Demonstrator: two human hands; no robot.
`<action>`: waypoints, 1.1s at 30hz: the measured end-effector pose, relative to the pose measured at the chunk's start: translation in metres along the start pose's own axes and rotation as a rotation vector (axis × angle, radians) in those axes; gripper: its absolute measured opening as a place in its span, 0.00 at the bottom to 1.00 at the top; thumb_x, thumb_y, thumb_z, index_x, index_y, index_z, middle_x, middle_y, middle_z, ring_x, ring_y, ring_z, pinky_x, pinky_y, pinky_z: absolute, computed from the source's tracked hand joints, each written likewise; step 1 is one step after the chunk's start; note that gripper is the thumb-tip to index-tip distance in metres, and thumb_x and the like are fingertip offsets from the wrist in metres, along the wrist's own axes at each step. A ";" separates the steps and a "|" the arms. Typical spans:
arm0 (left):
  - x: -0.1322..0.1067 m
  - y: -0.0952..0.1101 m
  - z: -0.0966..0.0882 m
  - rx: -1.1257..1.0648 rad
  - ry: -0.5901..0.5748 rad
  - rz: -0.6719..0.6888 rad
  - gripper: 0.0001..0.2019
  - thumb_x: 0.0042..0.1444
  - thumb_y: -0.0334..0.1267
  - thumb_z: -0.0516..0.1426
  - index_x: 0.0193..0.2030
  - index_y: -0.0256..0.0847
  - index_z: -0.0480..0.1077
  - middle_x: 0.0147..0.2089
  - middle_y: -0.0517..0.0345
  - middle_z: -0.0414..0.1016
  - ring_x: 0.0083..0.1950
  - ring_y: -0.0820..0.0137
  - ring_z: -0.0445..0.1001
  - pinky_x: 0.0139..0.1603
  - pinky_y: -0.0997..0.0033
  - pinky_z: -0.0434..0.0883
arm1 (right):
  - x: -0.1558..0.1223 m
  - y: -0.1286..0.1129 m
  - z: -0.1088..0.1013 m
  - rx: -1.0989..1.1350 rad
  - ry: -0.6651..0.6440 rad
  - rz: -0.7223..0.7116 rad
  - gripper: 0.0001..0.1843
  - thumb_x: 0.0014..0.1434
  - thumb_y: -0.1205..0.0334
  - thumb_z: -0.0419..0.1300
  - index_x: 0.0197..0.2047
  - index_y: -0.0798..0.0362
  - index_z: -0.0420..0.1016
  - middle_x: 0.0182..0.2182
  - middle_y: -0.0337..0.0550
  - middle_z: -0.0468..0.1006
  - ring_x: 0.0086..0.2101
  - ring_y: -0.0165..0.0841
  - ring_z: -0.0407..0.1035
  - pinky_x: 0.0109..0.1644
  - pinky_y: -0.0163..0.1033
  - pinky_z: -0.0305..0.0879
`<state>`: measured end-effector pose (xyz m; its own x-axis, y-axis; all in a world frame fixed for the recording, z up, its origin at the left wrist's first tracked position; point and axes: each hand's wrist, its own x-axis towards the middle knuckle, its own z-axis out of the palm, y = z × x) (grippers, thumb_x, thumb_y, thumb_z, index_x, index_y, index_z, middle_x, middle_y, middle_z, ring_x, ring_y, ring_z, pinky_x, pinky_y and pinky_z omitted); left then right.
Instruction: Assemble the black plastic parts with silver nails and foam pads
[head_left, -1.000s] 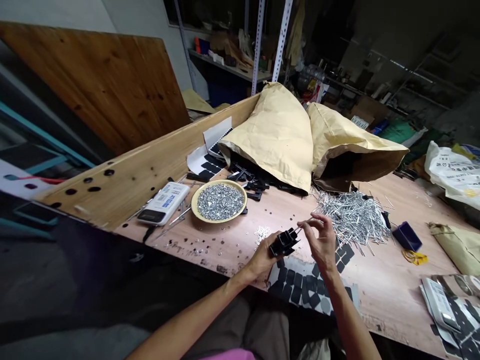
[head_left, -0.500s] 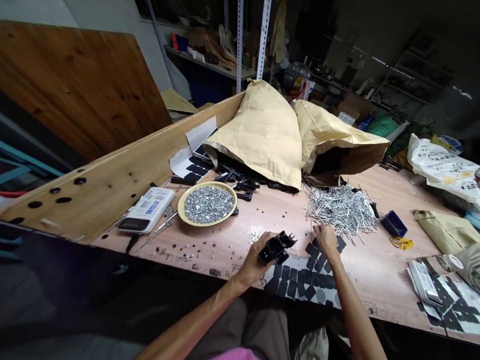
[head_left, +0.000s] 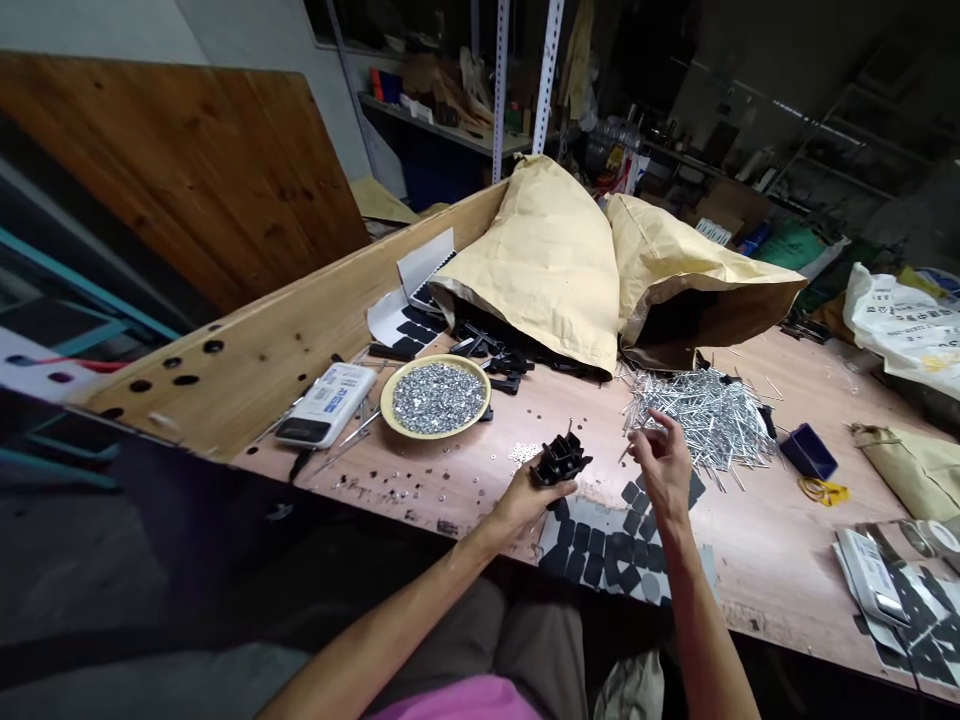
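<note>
My left hand (head_left: 534, 495) is closed around a black plastic part (head_left: 561, 462), a blocky piece with several hollows. A thin metal pin (head_left: 570, 427) stands up from its top. To the right, my right hand (head_left: 664, 465) is above the table, thumb and forefinger pinched on what looks like another slim metal pin (head_left: 624, 454); its other fingers are bent loosely. Just behind that hand lies a heap of silvery metal pins (head_left: 705, 415). Below both hands, black rounded pads (head_left: 581, 540) cover a grey backing sheet (head_left: 551, 530).
A yellow bowl (head_left: 386, 408) of small metal pieces stands at left, beside a white device (head_left: 326, 405). Two large paper sacks (head_left: 562, 270) lie at the back, black parts spilling out. At right are a dark blue scoop-like box (head_left: 808, 452) and a yellow band (head_left: 823, 491).
My right hand has lifted away from the pin heap and its fingers have loosened. The black part in my left hand has been turned more upright, with a pin now showing. The view has shifted slightly.
</note>
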<state>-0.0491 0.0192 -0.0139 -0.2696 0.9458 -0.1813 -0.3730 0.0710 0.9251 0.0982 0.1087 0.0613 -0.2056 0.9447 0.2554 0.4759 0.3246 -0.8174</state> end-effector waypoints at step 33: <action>-0.017 0.031 0.015 0.019 -0.090 -0.022 0.21 0.35 0.40 0.67 0.39 0.38 0.74 0.38 0.54 0.79 0.43 0.61 0.75 0.45 0.66 0.70 | 0.046 0.094 0.009 -0.899 -0.145 0.152 0.15 0.52 0.80 0.48 0.29 0.59 0.74 0.33 0.55 0.76 0.36 0.38 0.69 0.35 0.38 0.57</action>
<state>-0.0427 0.0103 0.0232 -0.1803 0.9684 -0.1721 -0.3608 0.0977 0.9275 0.1253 0.1820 -0.0084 -0.1626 0.9848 0.0611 0.9792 0.1687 -0.1127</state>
